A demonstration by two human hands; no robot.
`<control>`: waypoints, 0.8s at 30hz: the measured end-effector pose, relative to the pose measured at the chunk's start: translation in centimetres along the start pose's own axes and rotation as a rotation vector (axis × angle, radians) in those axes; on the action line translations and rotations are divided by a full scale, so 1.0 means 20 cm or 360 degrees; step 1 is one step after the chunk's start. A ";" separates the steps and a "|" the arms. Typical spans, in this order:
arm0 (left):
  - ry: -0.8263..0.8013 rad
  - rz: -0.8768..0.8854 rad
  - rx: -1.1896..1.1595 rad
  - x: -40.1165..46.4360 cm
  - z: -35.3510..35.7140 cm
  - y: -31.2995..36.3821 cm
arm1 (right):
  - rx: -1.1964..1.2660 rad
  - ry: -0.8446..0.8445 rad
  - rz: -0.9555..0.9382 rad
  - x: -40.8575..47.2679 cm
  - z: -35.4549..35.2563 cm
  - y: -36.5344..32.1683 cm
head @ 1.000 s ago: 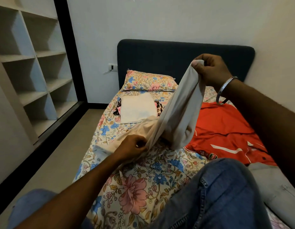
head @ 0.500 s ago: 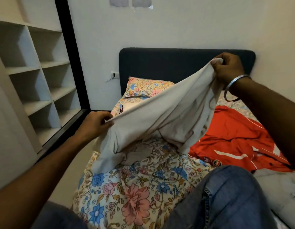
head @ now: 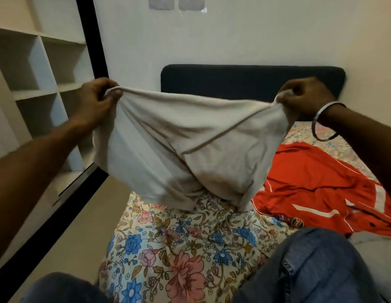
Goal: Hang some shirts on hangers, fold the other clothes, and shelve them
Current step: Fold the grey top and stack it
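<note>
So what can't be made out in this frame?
- Head view: the pillow end of the bed is hidden behind the beige garment held up by the left hand and right hand.
- Red shirt: cut off by the right arm and frame edge; crest too small to read.
- Shelves: cut off at the left edge.

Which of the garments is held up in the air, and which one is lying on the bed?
The beige garment is held up, gripped at its top corners by the left hand and right hand. The red shirt lies spread on the floral bedsheet, untouched.
</note>
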State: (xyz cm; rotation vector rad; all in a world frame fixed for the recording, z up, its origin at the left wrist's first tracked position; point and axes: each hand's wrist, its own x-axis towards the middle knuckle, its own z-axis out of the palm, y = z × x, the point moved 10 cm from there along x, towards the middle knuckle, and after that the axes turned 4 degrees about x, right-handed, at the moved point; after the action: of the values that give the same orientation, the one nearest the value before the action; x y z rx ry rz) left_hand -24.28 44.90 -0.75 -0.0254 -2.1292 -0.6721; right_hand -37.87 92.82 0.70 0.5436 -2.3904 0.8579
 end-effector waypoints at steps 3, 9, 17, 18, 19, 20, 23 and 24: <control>-0.0069 0.0070 0.0245 0.14 -0.06 0.01 | 0.0109 -0.0015 0.0176 0.01 0.02 0.12; -0.0412 0.0090 0.0130 0.28 -0.11 0.16 | 0.0791 0.0675 0.0515 0.04 -0.24 0.29; -0.0469 0.0315 0.0530 0.32 -0.04 0.20 | 0.1578 0.0107 0.1171 0.00 0.02 0.26; -0.0264 0.0334 0.0421 0.34 -0.10 0.20 | 0.1702 0.0079 0.1121 -0.01 0.02 0.23; -0.0042 0.0328 0.0264 0.37 -0.17 0.16 | 0.1833 0.0087 0.1049 -0.01 0.00 0.21; 0.0150 0.0230 0.0129 0.42 -0.24 0.07 | 0.2007 0.0135 0.0949 0.00 -0.04 0.20; 0.0369 0.0015 -0.0113 0.64 -0.31 -0.41 | 0.2521 0.0325 0.0578 0.01 -0.24 0.11; 0.0312 0.0038 -0.0103 0.69 -0.30 -0.45 | 0.2554 0.0324 0.0529 0.02 -0.27 0.09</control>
State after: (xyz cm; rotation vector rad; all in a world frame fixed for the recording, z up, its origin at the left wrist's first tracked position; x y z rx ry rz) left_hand -30.62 31.31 8.42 -0.0193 -1.9161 -0.7002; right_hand -37.29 97.65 3.69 0.5075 -1.1399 2.7265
